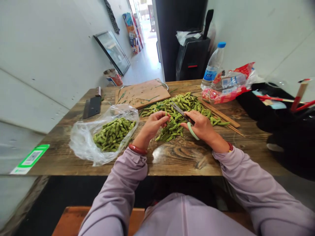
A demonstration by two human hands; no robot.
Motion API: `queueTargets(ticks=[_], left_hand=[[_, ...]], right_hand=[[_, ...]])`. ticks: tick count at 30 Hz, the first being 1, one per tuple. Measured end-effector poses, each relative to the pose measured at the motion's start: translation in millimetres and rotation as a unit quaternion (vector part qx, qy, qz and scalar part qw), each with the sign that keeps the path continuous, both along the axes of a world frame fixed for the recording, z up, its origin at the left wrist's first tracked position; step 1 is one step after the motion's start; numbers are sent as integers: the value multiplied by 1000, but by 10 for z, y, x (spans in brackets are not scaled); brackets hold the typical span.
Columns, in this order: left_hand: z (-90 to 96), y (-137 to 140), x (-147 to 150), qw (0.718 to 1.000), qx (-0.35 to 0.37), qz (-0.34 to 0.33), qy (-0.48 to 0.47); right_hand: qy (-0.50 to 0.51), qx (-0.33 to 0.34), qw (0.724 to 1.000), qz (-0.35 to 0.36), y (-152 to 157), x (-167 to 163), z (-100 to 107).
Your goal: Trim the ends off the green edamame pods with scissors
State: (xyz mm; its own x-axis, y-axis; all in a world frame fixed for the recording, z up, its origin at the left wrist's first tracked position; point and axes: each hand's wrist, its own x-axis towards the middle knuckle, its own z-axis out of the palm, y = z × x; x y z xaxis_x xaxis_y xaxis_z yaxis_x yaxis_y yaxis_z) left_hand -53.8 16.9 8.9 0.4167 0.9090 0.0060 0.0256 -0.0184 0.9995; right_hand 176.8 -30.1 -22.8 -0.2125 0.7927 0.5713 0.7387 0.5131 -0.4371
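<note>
My right hand (200, 126) is wrapped round a pair of scissors (180, 112) with pale green handles, the blades pointing up and to the left. My left hand (155, 124) is closed in a pinch on an edamame pod (168, 115), mostly hidden by the fingertips. Beneath and beyond both hands spreads a loose pile of green edamame pods (185, 102) on the wooden table (179, 154). To the left of my left hand, a clear plastic bag (85, 141) lies open with more pods (114, 134) inside.
A wooden cutting board (142, 93) with green scraps lies behind the pile, a cleaver (92, 107) at its left. Chopsticks (220, 113) lie right of the pods. Farther right are a water bottle (213, 67), red plastic packaging (230, 85) and a black container (261, 109).
</note>
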Motion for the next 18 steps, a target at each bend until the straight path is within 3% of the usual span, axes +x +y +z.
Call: queueTargets(ticks=[4,11,13,15,18], left_hand=[[-72,-27,-50,998,-42,-24,-48],[-36,-67,-31,997,-41,-10,-66],[-65,-69,19,1000,6,8,2],[-108,-85,83,988,102,13,114],[-168,-132,178,933,227,-3,280]], right_hand=[[14,-1,1000,-4,-24,-4,-3],[-3,-28,1000,8,-85,-3,74],[-10,-37,999,0,-93,-8,89],[-14,-41,999,-9,-93,-9,95],[-16,-42,999,-11,-80,-3,94]])
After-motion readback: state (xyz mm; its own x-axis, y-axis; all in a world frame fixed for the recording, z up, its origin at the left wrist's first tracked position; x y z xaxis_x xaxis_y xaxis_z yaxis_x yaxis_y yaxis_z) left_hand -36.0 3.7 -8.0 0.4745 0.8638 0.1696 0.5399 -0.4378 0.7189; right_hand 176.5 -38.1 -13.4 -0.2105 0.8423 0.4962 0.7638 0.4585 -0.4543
